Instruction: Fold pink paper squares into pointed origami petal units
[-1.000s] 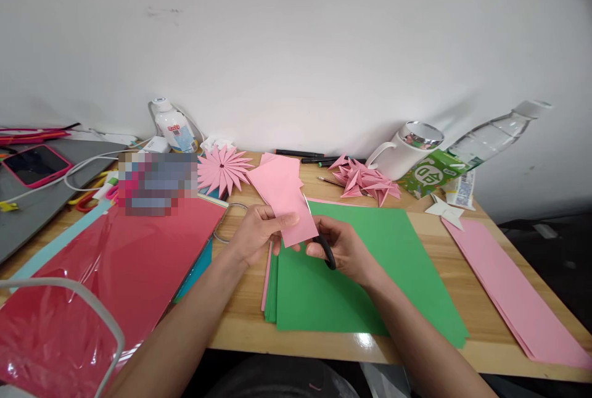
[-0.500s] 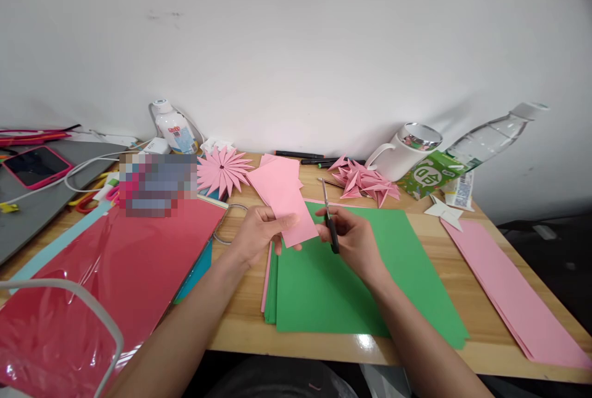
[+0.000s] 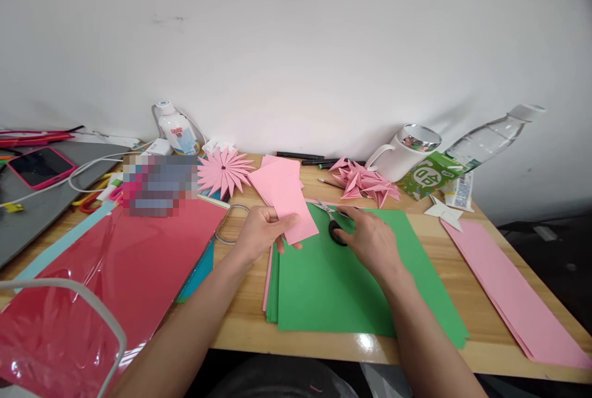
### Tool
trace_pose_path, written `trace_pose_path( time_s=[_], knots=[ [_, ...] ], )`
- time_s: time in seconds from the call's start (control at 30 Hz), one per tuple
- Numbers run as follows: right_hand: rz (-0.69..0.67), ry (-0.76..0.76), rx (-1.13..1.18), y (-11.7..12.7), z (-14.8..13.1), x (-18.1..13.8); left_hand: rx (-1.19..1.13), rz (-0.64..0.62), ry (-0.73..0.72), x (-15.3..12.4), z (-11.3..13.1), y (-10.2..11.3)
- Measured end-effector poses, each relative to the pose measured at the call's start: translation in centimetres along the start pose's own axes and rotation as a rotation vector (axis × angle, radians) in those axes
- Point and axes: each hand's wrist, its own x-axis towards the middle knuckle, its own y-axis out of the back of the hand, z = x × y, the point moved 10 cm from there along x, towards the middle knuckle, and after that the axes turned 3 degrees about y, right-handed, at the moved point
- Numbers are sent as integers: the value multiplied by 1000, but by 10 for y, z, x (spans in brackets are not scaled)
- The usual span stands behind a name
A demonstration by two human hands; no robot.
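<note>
Two hands meet over the table (image 3: pixel 240 324): the left hand (image 3: pixel 261 234) has its fingers clamped on a pink paper (image 3: pixel 284 197), held just above the green sheets (image 3: pixel 333 287). The right hand (image 3: pixel 370 240) covers the scissors (image 3: pixel 333 225) lying on those sheets, seemingly laying them down. I cannot tell whether its fingers grip the handle.

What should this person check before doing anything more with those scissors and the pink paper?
1. Firm pinch of the left hand on the pink paper: ok.
2. The right hand reaches the scissors: ok, it rests at the handle.
3. Fingers seated in the handle loops: cannot tell.
4. Blades closed: cannot tell.
5. Blades apart from the left hand: ok.
6. The green sheet lies flat on the table: ok.
</note>
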Motion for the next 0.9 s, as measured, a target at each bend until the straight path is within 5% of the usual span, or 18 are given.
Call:
trace_pose_path(
  time_s=[0.13,0.23,0.37,0.47,0.7,0.9],
  knots=[
    [114,-9,-30,11,1,-1,3,-30,-16,0,2,-3],
    [175,11,279,13,-1,-1,0,5,-8,1,1,-1],
    [-176,97,1092,-20,-33,-2,-9,81,30,2,-3,4],
    [-325,57,1324,-34,-52,-8,-32,81,70,1,-4,4],
    [-234,21,1391,-29,-52,-8,-69,-6,156,2,-12,-2],
    [-46,61,1257,-12,-45,-8,-66,65,26,5,-5,11]
  ],
)
